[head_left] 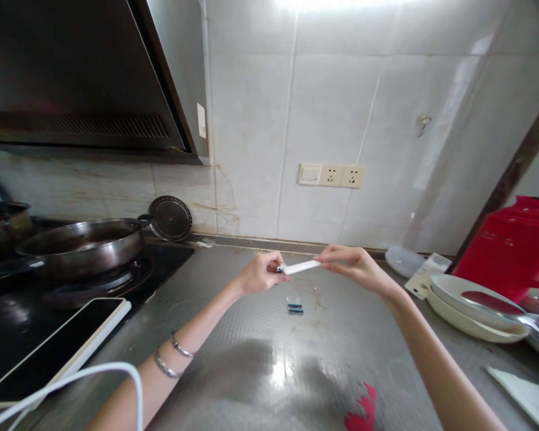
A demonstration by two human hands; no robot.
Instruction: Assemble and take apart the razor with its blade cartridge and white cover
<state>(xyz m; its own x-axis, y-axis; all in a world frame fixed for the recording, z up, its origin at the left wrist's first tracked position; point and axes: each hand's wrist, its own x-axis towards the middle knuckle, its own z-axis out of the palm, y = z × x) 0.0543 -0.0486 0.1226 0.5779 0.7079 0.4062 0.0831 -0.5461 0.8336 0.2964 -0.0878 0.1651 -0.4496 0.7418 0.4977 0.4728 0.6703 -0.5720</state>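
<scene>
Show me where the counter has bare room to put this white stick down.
Bare counter lies between the tablet and the red stain, and at the back below the sockets. Crowded: plates on the right, pan on the left.

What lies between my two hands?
A white stick, ends pinched by the left hand and the right hand; a teal packet lies on the counter below. Head view.

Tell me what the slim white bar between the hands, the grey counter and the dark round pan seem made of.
The slim white bar: probably plastic, matte, uniform, shiny metal-looking tip by the left hand. The grey counter: likely stainless steel, dimpled, mirroring light. The dark round pan: metal, dull sheen on its rim.
</scene>
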